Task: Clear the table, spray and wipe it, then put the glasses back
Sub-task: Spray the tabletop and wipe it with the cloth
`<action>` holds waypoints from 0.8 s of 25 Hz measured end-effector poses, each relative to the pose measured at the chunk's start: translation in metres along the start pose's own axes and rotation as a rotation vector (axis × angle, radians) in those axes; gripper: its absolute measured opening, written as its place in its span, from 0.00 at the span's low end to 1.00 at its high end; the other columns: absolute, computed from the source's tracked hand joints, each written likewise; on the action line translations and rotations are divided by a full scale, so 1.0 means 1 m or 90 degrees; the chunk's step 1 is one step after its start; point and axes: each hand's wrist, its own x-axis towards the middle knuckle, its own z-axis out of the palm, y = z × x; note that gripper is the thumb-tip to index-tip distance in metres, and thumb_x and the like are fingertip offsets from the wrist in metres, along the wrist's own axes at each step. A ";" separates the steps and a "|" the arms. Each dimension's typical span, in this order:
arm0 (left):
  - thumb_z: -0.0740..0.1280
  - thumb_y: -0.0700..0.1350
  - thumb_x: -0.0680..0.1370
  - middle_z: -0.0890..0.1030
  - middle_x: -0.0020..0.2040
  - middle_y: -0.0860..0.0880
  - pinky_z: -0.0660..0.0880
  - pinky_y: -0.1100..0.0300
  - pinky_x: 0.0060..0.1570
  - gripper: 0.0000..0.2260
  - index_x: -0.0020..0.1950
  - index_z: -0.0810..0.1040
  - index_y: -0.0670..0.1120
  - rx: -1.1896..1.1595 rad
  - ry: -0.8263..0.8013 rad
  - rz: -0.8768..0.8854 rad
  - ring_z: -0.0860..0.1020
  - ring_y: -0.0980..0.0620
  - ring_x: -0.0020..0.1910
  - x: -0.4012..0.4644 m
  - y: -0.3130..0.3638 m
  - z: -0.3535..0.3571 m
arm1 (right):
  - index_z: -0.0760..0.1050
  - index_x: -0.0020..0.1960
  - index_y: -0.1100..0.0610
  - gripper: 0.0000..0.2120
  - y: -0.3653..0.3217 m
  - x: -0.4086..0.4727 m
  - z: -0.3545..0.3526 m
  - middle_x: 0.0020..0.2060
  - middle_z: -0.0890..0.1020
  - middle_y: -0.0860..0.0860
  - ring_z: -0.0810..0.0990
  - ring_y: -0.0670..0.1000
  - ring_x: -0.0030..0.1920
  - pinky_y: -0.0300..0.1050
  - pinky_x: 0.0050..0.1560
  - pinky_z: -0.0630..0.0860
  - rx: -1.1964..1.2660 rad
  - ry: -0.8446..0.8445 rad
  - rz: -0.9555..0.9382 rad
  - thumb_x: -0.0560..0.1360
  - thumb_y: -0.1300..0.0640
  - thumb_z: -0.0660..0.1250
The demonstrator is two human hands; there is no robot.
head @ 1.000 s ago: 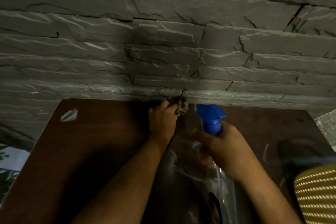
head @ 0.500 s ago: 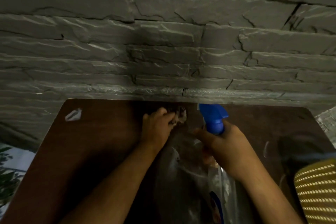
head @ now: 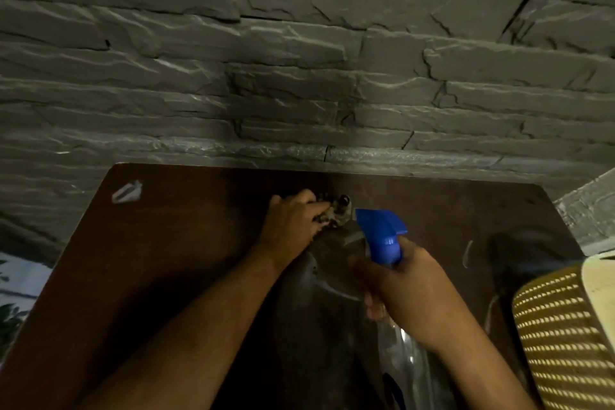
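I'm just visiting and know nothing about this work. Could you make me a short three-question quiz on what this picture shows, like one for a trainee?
1. True or false: the right hand grips a clear spray bottle with a blue trigger head.
2. Multiple choice: the left hand holds a crumpled patterned cloth against
A) the grey stone wall
B) the dark brown wooden table
C) the yellow woven basket
3. Fill in: the small white scrap lies near the table's far ____ corner.

Key: 1 true; 2 B; 3 left.
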 end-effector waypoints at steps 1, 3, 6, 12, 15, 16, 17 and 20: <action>0.65 0.54 0.77 0.75 0.58 0.52 0.62 0.53 0.49 0.15 0.64 0.76 0.58 0.006 0.015 -0.014 0.77 0.49 0.53 -0.006 -0.017 -0.003 | 0.75 0.45 0.49 0.06 0.003 -0.007 0.000 0.29 0.82 0.53 0.82 0.51 0.29 0.53 0.42 0.83 0.002 -0.013 0.016 0.73 0.50 0.72; 0.64 0.55 0.78 0.75 0.60 0.51 0.62 0.52 0.50 0.15 0.64 0.76 0.58 0.031 0.067 -0.145 0.76 0.48 0.56 -0.007 -0.058 -0.021 | 0.75 0.44 0.48 0.08 0.010 -0.017 0.001 0.31 0.83 0.53 0.83 0.52 0.33 0.54 0.45 0.83 -0.026 -0.017 0.036 0.71 0.48 0.72; 0.63 0.54 0.79 0.74 0.63 0.49 0.63 0.51 0.52 0.16 0.66 0.75 0.55 0.065 0.076 -0.223 0.75 0.47 0.58 -0.005 -0.082 -0.033 | 0.74 0.47 0.46 0.12 0.022 -0.029 0.010 0.38 0.84 0.50 0.83 0.51 0.40 0.54 0.51 0.82 -0.080 -0.036 0.088 0.69 0.43 0.72; 0.62 0.54 0.79 0.72 0.65 0.48 0.64 0.50 0.55 0.17 0.68 0.73 0.54 0.052 0.053 -0.232 0.74 0.47 0.60 -0.010 -0.070 -0.036 | 0.73 0.44 0.45 0.10 0.034 -0.052 0.019 0.36 0.83 0.48 0.83 0.48 0.39 0.48 0.46 0.81 -0.111 -0.026 0.066 0.69 0.42 0.71; 0.61 0.54 0.80 0.72 0.65 0.48 0.64 0.50 0.55 0.17 0.68 0.73 0.54 0.045 0.048 -0.240 0.73 0.46 0.61 -0.021 -0.067 -0.036 | 0.74 0.45 0.45 0.10 0.040 -0.063 0.018 0.37 0.84 0.48 0.84 0.49 0.39 0.51 0.48 0.82 -0.119 -0.035 0.082 0.69 0.42 0.70; 0.61 0.54 0.80 0.72 0.65 0.48 0.64 0.50 0.55 0.17 0.69 0.72 0.54 0.047 0.045 -0.241 0.73 0.46 0.61 -0.025 -0.065 -0.035 | 0.73 0.45 0.45 0.10 0.044 -0.066 0.015 0.37 0.84 0.48 0.84 0.49 0.40 0.51 0.49 0.81 -0.122 -0.029 0.090 0.69 0.42 0.71; 0.61 0.54 0.80 0.72 0.65 0.48 0.64 0.50 0.55 0.17 0.69 0.72 0.54 0.047 0.037 -0.244 0.73 0.47 0.61 -0.029 -0.064 -0.035 | 0.74 0.44 0.46 0.09 0.048 -0.069 0.013 0.37 0.84 0.49 0.84 0.49 0.40 0.50 0.49 0.81 -0.125 -0.024 0.102 0.70 0.43 0.71; 0.61 0.54 0.80 0.72 0.65 0.48 0.64 0.50 0.56 0.17 0.69 0.72 0.55 0.043 0.034 -0.259 0.73 0.46 0.61 -0.043 -0.057 -0.035 | 0.73 0.41 0.44 0.08 0.056 -0.079 0.008 0.38 0.84 0.48 0.83 0.49 0.43 0.50 0.53 0.80 -0.144 -0.040 0.123 0.70 0.44 0.71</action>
